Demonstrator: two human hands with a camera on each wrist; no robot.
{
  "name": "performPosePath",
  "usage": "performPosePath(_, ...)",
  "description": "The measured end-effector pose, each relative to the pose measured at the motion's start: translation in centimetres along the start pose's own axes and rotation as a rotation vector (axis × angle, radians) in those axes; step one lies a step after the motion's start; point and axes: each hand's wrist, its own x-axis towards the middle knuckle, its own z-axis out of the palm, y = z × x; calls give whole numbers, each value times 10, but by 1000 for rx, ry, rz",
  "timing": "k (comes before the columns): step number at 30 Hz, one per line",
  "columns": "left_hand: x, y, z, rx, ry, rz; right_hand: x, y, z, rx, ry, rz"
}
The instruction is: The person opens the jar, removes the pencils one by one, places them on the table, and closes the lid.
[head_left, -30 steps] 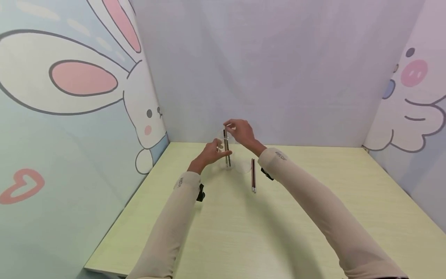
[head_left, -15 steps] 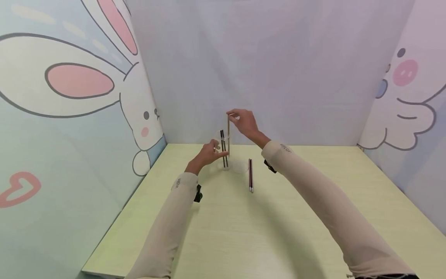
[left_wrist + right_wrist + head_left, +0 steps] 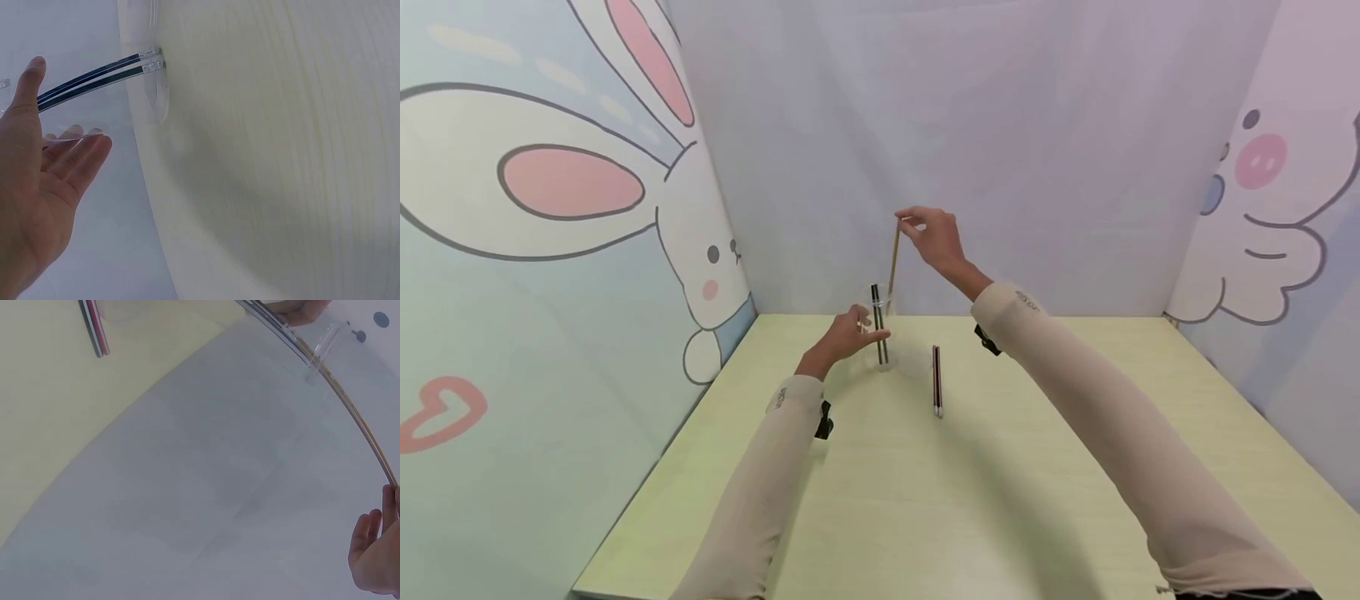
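Observation:
A tall clear plastic cup [image 3: 883, 367] stands on the table, barely visible in outline, with two dark pencils [image 3: 877, 307] upright inside. My left hand [image 3: 842, 335] grips its side, thumb on one side and fingers on the other, as the left wrist view shows around the pencils' silver-ended bottoms. Above the rim, my right hand [image 3: 936, 235] pinches the top of a slim gold-coloured pencil [image 3: 895, 258] between thumb and fingertips. That pencil slants, its lower end at the cup's mouth. In the right wrist view the gold shaft [image 3: 356, 419] passes the clear rim [image 3: 322, 347].
Right of the cup, two dark red-and-black striped pencils [image 3: 937, 382] with white ends lie side by side on the pale table [image 3: 880, 500]. A faint clear round disc [image 3: 913, 362] lies between them and the cup. A pale curtain [image 3: 1037, 167] hangs behind.
My right hand has risen and moved slightly right, drawing the gold pencil up out of the cup until most of it shows above the rim. The left hand keeps its grip on the cup.

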Motion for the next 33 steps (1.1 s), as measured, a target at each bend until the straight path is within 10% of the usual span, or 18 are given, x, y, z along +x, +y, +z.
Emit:
performPosePath(24,-5,1,0,-6,12,-21,12,8,-35,105,149,21)
performPosePath(33,-3,0,0,5,12,-23,-5,28,-40,71,89,48)
